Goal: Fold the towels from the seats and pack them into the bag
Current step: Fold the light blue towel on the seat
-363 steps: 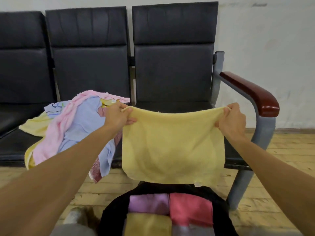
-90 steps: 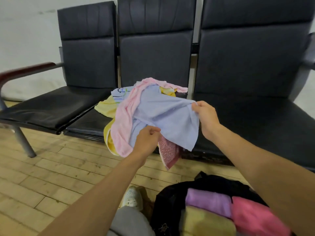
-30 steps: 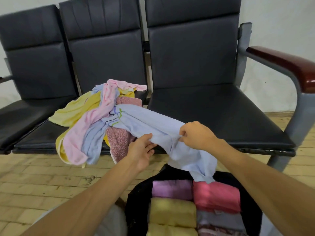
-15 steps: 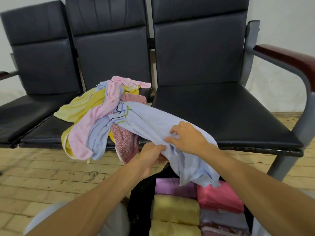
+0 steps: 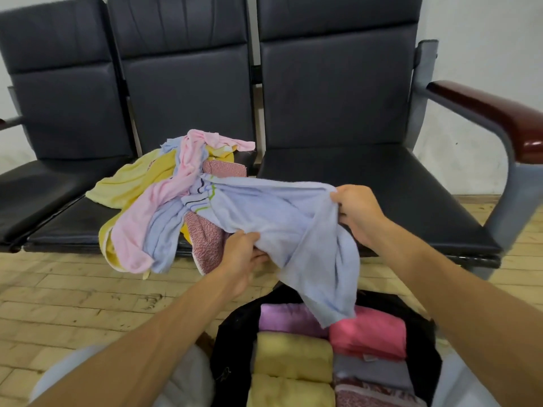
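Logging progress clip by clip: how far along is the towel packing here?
Done: several folded towels, among them purple, pink and yellow ones, lie in the black bag. In hand: the left hand and right hand grip a light blue towel, bunched and unfolded. Left: a loose pile of yellow, pink, blue and speckled red towels on the middle seat.

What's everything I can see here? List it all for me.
seats: three, black, side by side
armrest: one, reddish-brown, right end
towel pile: several, yellow, pink, blue, speckled red, on the middle seat
blue towel: one, light blue, hanging over the bag
bag: one, black, open on the floor
folded towels: six showing, purple, pink, yellow, grey, maroon, inside the bag
left hand: one, gripping the blue towel's lower edge
right hand: one, pinching its upper edge
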A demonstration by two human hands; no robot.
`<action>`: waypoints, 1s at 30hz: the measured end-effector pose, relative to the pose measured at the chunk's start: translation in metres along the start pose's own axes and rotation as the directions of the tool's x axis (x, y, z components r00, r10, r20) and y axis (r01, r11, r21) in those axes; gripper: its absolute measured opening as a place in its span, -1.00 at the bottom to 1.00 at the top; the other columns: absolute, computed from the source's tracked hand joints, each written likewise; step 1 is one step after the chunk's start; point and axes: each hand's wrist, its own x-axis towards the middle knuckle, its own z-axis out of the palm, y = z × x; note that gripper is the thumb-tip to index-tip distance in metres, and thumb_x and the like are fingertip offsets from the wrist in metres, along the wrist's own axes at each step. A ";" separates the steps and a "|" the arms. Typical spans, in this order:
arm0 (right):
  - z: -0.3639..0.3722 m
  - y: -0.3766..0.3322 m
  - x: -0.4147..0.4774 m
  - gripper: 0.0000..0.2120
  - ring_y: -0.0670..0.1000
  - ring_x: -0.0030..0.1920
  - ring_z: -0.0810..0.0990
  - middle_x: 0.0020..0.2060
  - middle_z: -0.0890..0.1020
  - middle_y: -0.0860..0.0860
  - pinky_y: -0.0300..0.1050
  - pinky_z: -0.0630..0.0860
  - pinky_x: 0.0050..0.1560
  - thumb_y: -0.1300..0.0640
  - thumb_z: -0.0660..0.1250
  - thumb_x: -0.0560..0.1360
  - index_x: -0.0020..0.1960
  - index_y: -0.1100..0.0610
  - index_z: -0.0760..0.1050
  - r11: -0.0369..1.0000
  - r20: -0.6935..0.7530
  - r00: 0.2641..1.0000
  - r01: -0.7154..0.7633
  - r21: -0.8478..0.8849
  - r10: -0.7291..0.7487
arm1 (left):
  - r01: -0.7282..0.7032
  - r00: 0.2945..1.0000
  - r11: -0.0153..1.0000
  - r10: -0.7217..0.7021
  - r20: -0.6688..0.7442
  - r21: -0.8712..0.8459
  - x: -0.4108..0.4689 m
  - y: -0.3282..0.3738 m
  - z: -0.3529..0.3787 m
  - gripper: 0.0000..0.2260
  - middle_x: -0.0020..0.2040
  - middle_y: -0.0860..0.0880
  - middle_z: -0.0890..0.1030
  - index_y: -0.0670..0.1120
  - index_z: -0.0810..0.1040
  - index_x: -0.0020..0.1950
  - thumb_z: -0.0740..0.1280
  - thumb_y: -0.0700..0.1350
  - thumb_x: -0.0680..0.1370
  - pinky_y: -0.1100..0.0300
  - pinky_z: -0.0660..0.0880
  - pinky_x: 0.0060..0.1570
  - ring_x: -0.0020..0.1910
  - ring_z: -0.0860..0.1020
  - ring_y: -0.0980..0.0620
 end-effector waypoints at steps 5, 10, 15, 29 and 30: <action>-0.055 0.002 0.001 -0.71 0.25 0.11 0.59 0.07 0.62 0.20 0.09 0.53 0.11 0.29 0.23 0.49 0.17 0.35 0.54 0.962 -0.060 0.987 -0.131 0.238 0.149 | -0.088 0.996 0.995 0.087 0.024 0.050 -0.009 0.009 0.007 -0.85 -0.09 -0.14 0.62 -0.13 0.49 -0.05 0.15 -0.28 0.60 0.07 0.53 -0.22 -0.12 0.59 -0.11; -0.097 0.009 -0.021 -0.71 0.08 0.00 0.63 -0.07 0.67 0.08 0.02 0.56 0.11 -0.05 0.47 0.45 -0.02 0.18 0.65 0.975 0.033 0.999 -0.017 -0.223 0.025 | -0.066 0.998 0.991 0.062 0.033 0.116 -0.025 0.008 0.012 -0.95 -0.14 -0.15 0.45 -0.11 0.40 -0.09 0.25 -0.24 0.54 0.03 0.38 -0.18 -0.16 0.43 -0.09; -0.119 0.016 -0.043 -0.75 0.02 -0.27 0.52 -0.34 0.57 0.06 -0.14 0.40 -0.28 0.05 0.49 0.39 -0.34 0.20 0.58 0.620 0.218 0.972 0.119 -0.775 0.086 | -0.042 0.993 0.979 0.018 0.119 0.198 -0.053 0.008 0.017 -0.88 -0.21 -0.11 0.43 -0.10 0.41 -0.04 0.34 -0.17 0.50 0.12 0.34 -0.26 -0.22 0.43 -0.03; -0.109 0.010 -0.073 -0.82 0.04 -0.28 0.36 -0.33 0.44 0.11 -0.07 0.31 -0.24 0.10 0.44 0.42 -0.27 0.18 0.54 0.835 0.278 0.940 -0.013 -0.551 0.198 | -0.079 0.967 0.989 0.046 0.251 0.123 -0.074 0.039 0.028 -0.84 -0.06 -0.08 0.62 -0.19 0.57 0.11 0.33 -0.19 0.55 0.28 0.51 -0.30 -0.17 0.58 0.08; -0.109 0.009 -0.077 -0.82 0.04 -0.27 0.37 -0.32 0.45 0.10 -0.08 0.31 -0.25 0.10 0.46 0.41 -0.27 0.18 0.55 0.787 0.283 0.936 0.012 -0.617 0.208 | -0.072 0.966 0.988 0.035 0.255 0.136 -0.076 0.042 0.026 -0.77 -0.02 -0.10 0.61 -0.20 0.55 0.17 0.35 -0.18 0.54 0.25 0.50 -0.27 -0.14 0.57 0.05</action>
